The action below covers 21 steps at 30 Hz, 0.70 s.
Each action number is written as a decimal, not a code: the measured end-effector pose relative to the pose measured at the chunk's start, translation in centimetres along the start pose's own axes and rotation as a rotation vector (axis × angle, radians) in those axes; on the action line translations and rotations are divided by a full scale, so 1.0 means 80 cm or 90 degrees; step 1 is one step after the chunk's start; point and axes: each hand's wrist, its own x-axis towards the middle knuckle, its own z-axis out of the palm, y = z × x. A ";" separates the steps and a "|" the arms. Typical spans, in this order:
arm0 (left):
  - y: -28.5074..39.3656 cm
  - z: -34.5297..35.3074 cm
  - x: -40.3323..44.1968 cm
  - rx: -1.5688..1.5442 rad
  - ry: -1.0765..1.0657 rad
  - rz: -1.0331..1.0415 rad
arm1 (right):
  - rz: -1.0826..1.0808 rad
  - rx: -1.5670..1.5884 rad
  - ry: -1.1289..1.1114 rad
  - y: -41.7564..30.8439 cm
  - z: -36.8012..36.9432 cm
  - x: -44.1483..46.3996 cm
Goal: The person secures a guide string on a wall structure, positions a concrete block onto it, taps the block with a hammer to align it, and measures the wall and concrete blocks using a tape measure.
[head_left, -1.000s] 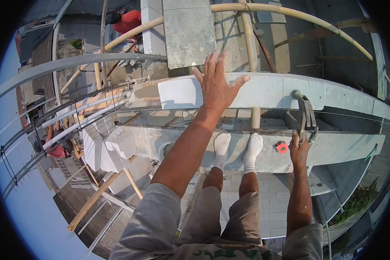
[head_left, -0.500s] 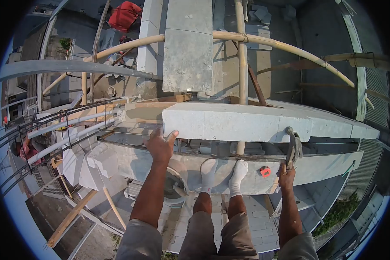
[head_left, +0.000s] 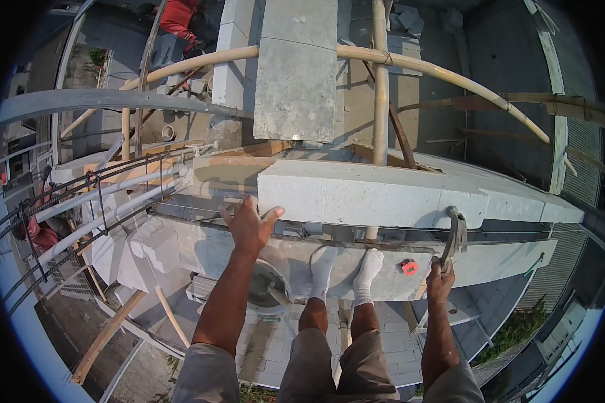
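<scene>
A long white lightweight block [head_left: 356, 195] lies on the wall in front of me. My left hand [head_left: 252, 227] is at its left end, fingers spread and thumb against the lower front corner. In my right hand [head_left: 441, 279] is a hammer [head_left: 460, 235], gripped by its handle. The hammer's head is at the block's front face near the right end; whether it touches cannot be told. Grey mortar [head_left: 232, 173] covers the wall top left of the block. A taut string runs along below the block's front edge.
I stand in socks on a narrow plank [head_left: 202, 248]. On it sits a red tape measure [head_left: 409, 267]; beside my left forearm is a mortar bucket [head_left: 267, 289]. Bamboo poles [head_left: 437, 66] and rebar [head_left: 101, 178] cross the surroundings. Other people in red are lower down at left.
The camera view has shifted slightly. My left hand stays at the block's end and the hammer near its right end. The person in red at the top has changed posture.
</scene>
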 end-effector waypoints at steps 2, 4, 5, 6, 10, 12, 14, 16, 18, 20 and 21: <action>0.004 -0.012 0.005 -0.019 -0.054 -0.009 | 0.031 0.000 -0.020 -0.006 0.001 -0.013; 0.003 -0.010 0.006 -0.004 -0.041 -0.008 | 0.052 -0.017 -0.090 -0.045 0.015 -0.034; 0.002 -0.007 0.007 0.004 -0.034 -0.006 | 0.062 -0.025 -0.124 -0.058 0.024 -0.042; 0.000 -0.002 0.006 0.002 0.003 0.002 | -0.005 -0.063 -0.169 -0.064 0.032 -0.048; -0.001 0.005 0.002 -0.003 0.012 -0.008 | -0.225 -0.049 -0.285 -0.118 0.083 -0.074; 0.002 -0.003 0.003 -0.007 -0.024 -0.028 | -0.291 -0.058 -0.345 -0.128 0.110 -0.079; 0.006 -0.006 0.002 -0.013 -0.035 -0.040 | -0.325 -0.082 -0.377 -0.133 0.136 -0.080; 0.006 -0.003 0.001 0.008 0.007 -0.031 | -0.329 -0.126 -0.382 -0.133 0.160 -0.076; 0.006 -0.001 -0.001 0.005 0.023 -0.027 | -0.317 -0.211 -0.361 -0.127 0.176 -0.066; 0.006 -0.003 0.002 -0.017 0.014 -0.031 | -0.368 -0.249 -0.312 -0.095 0.187 -0.064; 0.006 -0.004 0.003 -0.020 0.000 -0.034 | -0.357 -0.237 -0.329 -0.100 0.184 -0.068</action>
